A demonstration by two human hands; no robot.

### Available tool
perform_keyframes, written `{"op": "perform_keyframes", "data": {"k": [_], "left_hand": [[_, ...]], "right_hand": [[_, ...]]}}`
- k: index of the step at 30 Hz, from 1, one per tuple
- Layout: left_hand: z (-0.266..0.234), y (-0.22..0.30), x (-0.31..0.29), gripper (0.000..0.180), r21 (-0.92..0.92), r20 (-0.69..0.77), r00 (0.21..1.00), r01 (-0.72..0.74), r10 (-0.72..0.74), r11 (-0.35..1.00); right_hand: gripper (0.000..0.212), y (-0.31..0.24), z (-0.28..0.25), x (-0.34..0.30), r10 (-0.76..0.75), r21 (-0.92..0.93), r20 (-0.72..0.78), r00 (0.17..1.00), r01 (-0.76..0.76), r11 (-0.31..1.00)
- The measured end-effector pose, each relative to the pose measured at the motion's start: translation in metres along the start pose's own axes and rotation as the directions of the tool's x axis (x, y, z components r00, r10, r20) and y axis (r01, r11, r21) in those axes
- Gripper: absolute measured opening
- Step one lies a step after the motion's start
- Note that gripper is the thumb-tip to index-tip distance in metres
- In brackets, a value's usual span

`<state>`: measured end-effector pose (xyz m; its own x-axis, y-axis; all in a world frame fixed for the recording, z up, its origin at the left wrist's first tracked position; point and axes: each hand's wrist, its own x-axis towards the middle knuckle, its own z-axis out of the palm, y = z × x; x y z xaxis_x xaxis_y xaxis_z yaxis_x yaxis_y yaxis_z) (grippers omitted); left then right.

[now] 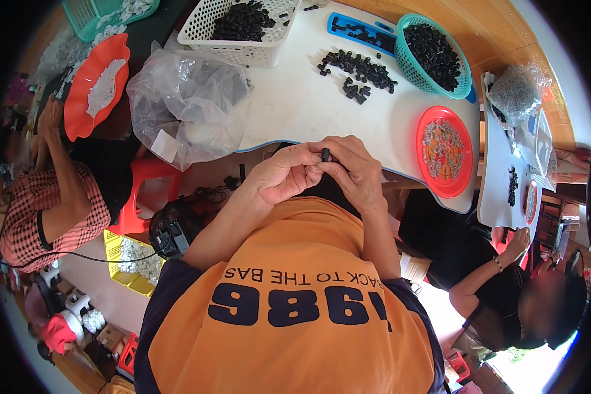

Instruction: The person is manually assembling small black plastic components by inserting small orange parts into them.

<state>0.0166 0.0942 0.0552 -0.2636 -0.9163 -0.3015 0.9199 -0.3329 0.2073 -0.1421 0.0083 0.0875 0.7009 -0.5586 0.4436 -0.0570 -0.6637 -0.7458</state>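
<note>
Close in front of my body, at the table's near edge, both hands meet around a small black plastic piece [326,155]. The fingertips of my left hand [284,174] pinch it from one side. My right hand [356,172] grips it from the other, its fingers curled over the top. The piece looks short and rounded; its finer shape is partly hidden by the fingers. Beyond my hands, loose black pieces [358,69] of similar size lie scattered on the white table [289,98]. To the right a red plate [467,157] holds many tiny metallic-looking parts.
A white basket [269,52], a blue tray [348,26] and a green basket [467,82] hold black pieces. A clear plastic bag [190,105] lies at the table's left. Co-workers sit at both sides, one by a red scalloped tray [79,88] of white pieces.
</note>
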Motion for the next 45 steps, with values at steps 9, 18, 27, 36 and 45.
{"op": "perform_keyframes", "data": {"k": [9,18,27,36,45], "left_hand": [[-0.001,-0.008,0.006,0.023,0.1,-0.061,0.997,-0.029,0.035,0.995],[0.011,0.023,0.027,0.022,0.102,-0.131,0.964,-0.217,0.229,0.971],[0.051,0.119,0.08,0.024,0.283,-0.099,0.748,-0.611,0.657,0.739],[-0.02,0.086,0.148,0.022,0.763,0.443,0.675,0.062,0.59,-0.643],[-0.018,0.069,0.137,0.014,0.722,0.481,0.686,0.044,0.546,-0.691]], "right_hand": [[0.026,0.0,0.006,-0.012,0.077,-0.005,-0.008,0.997,-0.077,0.997],[0.056,0.015,-0.011,-0.024,0.234,0.182,-0.167,0.958,-0.204,0.962],[0.039,0.03,-0.049,-0.081,0.471,0.268,-0.232,0.851,-0.409,0.872],[0.021,0.025,-0.123,-0.121,0.548,0.276,-0.566,0.616,-0.485,0.83],[0.019,0.048,-0.191,-0.136,0.446,0.103,-0.775,0.447,-0.608,0.787]]}}
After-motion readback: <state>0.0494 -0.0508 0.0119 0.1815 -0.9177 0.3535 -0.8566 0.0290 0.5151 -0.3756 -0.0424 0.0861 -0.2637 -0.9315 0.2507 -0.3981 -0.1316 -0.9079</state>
